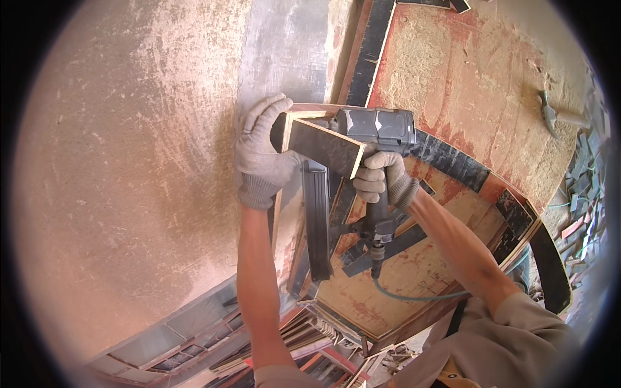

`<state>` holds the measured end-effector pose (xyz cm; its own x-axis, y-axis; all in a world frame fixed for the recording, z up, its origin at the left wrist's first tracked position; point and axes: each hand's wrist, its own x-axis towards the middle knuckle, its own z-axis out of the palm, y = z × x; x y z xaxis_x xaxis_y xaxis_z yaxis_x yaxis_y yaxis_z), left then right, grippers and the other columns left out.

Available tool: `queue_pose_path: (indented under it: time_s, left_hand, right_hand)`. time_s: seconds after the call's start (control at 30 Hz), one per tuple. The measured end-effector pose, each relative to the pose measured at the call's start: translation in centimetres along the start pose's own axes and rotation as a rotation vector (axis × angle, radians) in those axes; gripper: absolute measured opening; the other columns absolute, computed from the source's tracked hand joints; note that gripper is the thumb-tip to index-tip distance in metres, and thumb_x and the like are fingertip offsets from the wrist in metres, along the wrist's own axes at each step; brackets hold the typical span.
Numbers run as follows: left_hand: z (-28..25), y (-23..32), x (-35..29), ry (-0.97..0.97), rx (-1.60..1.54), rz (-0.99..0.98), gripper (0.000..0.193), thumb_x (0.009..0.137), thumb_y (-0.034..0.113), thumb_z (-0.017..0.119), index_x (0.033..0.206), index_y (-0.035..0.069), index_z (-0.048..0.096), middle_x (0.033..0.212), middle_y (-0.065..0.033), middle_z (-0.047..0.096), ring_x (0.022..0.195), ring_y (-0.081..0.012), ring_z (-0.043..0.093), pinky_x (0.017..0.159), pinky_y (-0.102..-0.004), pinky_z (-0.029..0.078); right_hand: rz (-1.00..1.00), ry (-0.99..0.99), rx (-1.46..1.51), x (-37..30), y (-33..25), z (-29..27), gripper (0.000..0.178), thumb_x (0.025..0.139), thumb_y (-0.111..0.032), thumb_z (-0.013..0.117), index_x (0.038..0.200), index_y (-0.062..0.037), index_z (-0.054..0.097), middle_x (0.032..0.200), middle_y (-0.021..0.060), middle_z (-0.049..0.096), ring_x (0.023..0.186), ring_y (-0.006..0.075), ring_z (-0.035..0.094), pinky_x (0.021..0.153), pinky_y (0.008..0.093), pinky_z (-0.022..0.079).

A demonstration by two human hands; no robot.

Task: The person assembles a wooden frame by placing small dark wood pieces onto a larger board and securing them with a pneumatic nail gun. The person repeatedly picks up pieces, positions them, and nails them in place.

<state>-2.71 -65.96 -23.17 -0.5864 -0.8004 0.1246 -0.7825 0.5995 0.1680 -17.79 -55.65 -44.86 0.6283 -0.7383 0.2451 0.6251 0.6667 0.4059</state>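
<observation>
Head view shows the gloved left hand [262, 152] clamped around the dark-faced plywood offcut [321, 146], pressed against the curved plywood form [129, 181]. Gloved right hand [383, 180], just right of it, is closed around the grey pneumatic nail gun [373, 128], its long magazine hanging downward. No packages, labels or signs visible.

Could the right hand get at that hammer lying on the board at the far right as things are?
Probably not right away. The right hand is wrapped around the nail gun, pressed to the wooden piece. The hammer lies apart on the sawdust-covered board, with nothing lying between.
</observation>
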Motion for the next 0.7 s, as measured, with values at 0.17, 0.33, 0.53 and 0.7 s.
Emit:
queue_pose_path:
  time_s: [0.17, 0.33, 0.53, 0.7]
  left_hand:
    - [0.2, 0.2, 0.0, 0.041, -0.075, -0.066, 0.090, 0.051, 0.014, 0.102, 0.133, 0.009, 0.067, 0.139, -0.0067, 0.063, 0.131, -0.0257, 0.060, 0.113, -0.0378, 0.051]
    - [-0.4, 0.6, -0.1, -0.022, 0.022, -0.177, 0.117, 0.049, 0.020, 0.104, 0.153, 0.009, 0.050, 0.150, -0.0121, 0.056, 0.140, -0.0306, 0.053, 0.118, -0.0422, 0.046]
    - [0.1, 0.8, -0.3, 0.029, -0.037, -0.162, 0.138, 0.053, 0.030, 0.104, 0.165, 0.008, 0.027, 0.166, -0.0161, 0.038, 0.152, -0.0342, 0.039, 0.125, -0.0432, 0.038]
    - [-0.8, 1.1, -1.5, 0.112, -0.052, -0.170, 0.114, 0.068, 0.011, 0.091, 0.165, 0.013, 0.030, 0.166, -0.0209, 0.032, 0.154, -0.0380, 0.032, 0.126, -0.0459, 0.033]
  right_hand:
    - [0.018, -0.106, 0.021, 0.0, 0.2, -0.5, 0.017, 0.097, -0.018, 0.059, 0.103, -0.0042, 0.066, 0.058, -0.0062, 0.038, 0.048, 0.0117, 0.037, 0.048, 0.0343, 0.039]
    - [0.013, -0.164, 0.083, 0.1, 0.7, -1.5, 0.029, 0.098, -0.019, 0.058, 0.118, 0.0008, 0.064, 0.058, -0.0068, 0.037, 0.049, 0.0108, 0.038, 0.050, 0.0341, 0.040]
    - [0.115, -0.273, 0.103, -0.3, -0.4, -1.6, 0.034, 0.099, -0.016, 0.055, 0.130, -0.0039, 0.062, 0.058, -0.0073, 0.035, 0.051, 0.0112, 0.040, 0.052, 0.0352, 0.043]
    - [0.056, 0.218, -0.287, -6.9, -1.0, 5.5, 0.040, 0.094, -0.016, 0.059, 0.128, 0.0054, 0.059, 0.057, -0.0044, 0.035, 0.049, 0.0136, 0.040, 0.051, 0.0354, 0.040]
